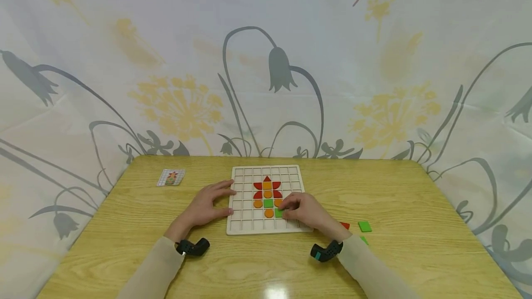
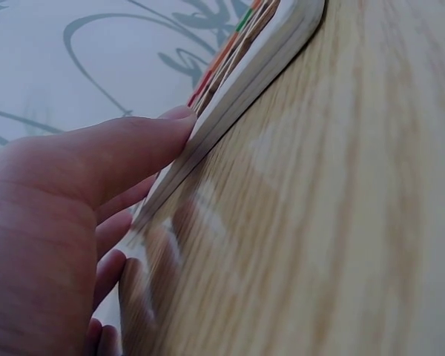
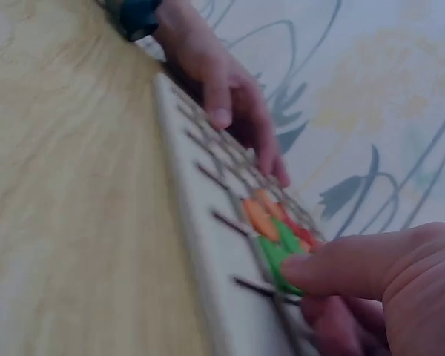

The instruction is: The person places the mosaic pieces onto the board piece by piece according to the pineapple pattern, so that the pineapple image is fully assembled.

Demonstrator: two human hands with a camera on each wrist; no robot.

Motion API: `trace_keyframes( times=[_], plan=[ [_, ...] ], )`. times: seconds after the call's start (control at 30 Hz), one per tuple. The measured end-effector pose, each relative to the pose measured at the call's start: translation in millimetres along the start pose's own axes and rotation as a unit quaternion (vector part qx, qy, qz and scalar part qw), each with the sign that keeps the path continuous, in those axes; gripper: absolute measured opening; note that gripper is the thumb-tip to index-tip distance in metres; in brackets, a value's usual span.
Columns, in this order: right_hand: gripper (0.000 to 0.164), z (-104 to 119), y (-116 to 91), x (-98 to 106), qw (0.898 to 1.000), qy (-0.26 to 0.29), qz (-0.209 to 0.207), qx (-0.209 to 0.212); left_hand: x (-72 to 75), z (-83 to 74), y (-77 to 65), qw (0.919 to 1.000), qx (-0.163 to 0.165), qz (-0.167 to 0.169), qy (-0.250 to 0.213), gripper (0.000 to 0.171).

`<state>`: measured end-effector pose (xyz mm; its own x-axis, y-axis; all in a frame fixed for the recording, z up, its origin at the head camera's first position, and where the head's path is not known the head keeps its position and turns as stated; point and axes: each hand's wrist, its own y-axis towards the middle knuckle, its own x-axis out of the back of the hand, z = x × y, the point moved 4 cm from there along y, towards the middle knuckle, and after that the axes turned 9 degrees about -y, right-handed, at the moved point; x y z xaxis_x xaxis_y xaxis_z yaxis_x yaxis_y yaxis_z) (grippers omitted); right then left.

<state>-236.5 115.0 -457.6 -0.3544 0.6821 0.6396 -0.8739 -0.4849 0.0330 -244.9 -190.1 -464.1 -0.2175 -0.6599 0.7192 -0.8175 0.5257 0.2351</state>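
A white gridded board (image 1: 245, 225) lies on the table, bearing a pattern of red, orange and green flat tiles. My right hand (image 1: 305, 209) is over the board's right half, thumb and fingers bent around a green square tile (image 1: 279, 213) in the lower part of the pattern. In the right wrist view the thumb tip presses on this green tile (image 3: 274, 263), its other edge hidden behind the hand. Fingers spread, my left hand (image 1: 208, 204) rests against the board's left edge. The left wrist view has the thumb on the board's rim (image 2: 230, 104).
Right of the board lie loose tiles: a green square (image 1: 365, 226), a red piece (image 1: 345, 226) and another green one (image 1: 364, 240), the last two partly behind the right arm. A small pattern card (image 1: 171, 177) sits at the table's back left. A flowered curtain (image 1: 249, 105) hangs behind.
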Motion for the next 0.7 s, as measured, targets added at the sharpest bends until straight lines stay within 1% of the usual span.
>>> trace_keyframes(
  times=[0.07, 0.17, 0.27, 0.43, 0.7],
  plan=[
    [0.017, -2, 0, 4, 0.999, 0.03, 0.007, -0.025, -0.1, 0.8, 0.1, 1.0, 0.001, 0.0, 0.002, 0.051],
    [0.021, -8, -2, 14, 0.995, 0.072, 0.011, -0.063, 0.0, 0.9, 0.1, 1.0, 0.002, 0.002, 0.004, 0.051],
    [0.024, -14, -9, 30, 0.994, 0.084, 0.002, -0.072, 0.3, -0.8, 0.6, 1.0, 0.0, 0.004, 0.0, 0.052],
    [0.026, -33, -28, 62, 0.996, 0.066, -0.015, -0.066, 1.3, -3.0, 0.4, 1.0, -0.001, 0.002, -0.003, 0.051],
    [0.029, -74, -75, 106, 0.996, 0.013, -0.023, -0.08, 0.1, -0.9, -0.6, 1.0, 0.005, 0.005, 0.001, 0.052]
  ],
)
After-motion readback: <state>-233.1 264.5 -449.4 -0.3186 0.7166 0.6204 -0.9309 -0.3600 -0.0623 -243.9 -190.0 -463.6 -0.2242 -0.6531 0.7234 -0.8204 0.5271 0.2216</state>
